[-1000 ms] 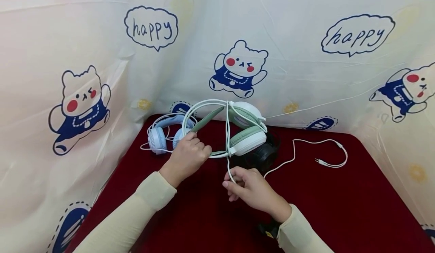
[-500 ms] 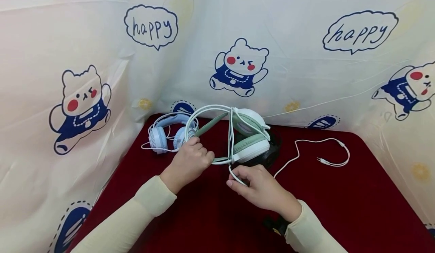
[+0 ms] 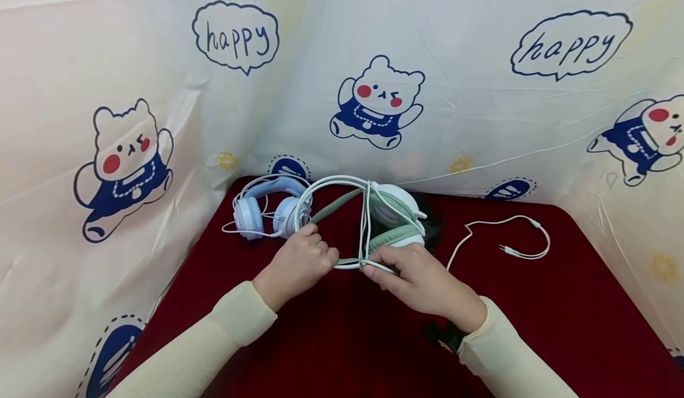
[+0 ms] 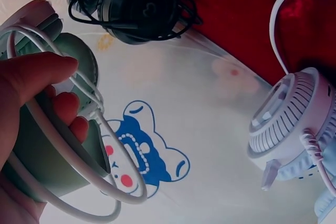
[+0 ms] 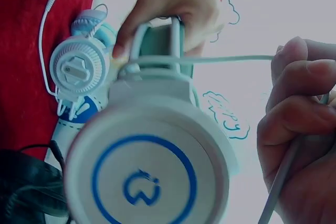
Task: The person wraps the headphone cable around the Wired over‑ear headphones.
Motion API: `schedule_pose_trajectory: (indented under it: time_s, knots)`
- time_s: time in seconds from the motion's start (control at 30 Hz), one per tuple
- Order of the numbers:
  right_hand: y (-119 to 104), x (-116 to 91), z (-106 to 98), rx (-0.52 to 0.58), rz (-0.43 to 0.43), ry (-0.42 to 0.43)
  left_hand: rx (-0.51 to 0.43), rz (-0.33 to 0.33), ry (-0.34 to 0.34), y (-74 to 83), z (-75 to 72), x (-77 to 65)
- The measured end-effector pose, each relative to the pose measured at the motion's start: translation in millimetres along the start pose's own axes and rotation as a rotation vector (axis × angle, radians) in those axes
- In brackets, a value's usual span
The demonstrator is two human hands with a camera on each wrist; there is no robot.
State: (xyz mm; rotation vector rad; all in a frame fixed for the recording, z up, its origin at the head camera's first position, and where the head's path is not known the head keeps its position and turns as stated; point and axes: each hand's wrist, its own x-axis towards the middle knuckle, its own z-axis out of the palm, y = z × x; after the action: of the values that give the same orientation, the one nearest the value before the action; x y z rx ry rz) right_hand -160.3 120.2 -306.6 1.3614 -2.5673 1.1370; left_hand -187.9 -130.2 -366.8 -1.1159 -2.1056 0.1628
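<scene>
White headphones with green pads (image 3: pixel 394 207) are held up over the red table by my left hand (image 3: pixel 301 262), which grips the headband. Their white cable (image 3: pixel 365 223) is wound in several turns across the headband, just beside the ear cups. My right hand (image 3: pixel 422 279) grips the cable near the lower side of the band, overlapping the front ear cup in the head view. In the right wrist view, the cable runs taut from the band to the curled fingers (image 5: pixel 296 108), and the outer ear cup (image 5: pixel 147 174) bears a blue ring.
Light blue headphones (image 3: pixel 248 217) stand at the table's back left. Black headphones (image 4: pixel 136 6) lie behind the white pair. The white cable's plug end (image 3: pixel 526 258) curls on the red cloth (image 3: pixel 320 344) at right. A printed curtain (image 3: pixel 459 107) surrounds the table.
The white headphones have sunk slightly and shifted right with my left hand. My right hand, still holding the cable, has moved right and up to the band, and the cable's tail on the table has shifted.
</scene>
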Motion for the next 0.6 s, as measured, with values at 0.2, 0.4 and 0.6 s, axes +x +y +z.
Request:
schedule_pose_trajectory:
  time_s: [0.2,0.4,0.6]
  knots:
    - [-3,2,-13,0.027,-0.026,0.018,-0.022,0.005,-0.043,3.7,-5.0,-2.2]
    - [-4,0,-22,0.034,-0.009,0.017,-0.016,0.037,-0.046,5.3,-8.9,-3.6]
    - [-2,0,-29,-0.007,-0.048,0.037,-0.007,0.086,-0.04,8.8,-11.0,-4.9]
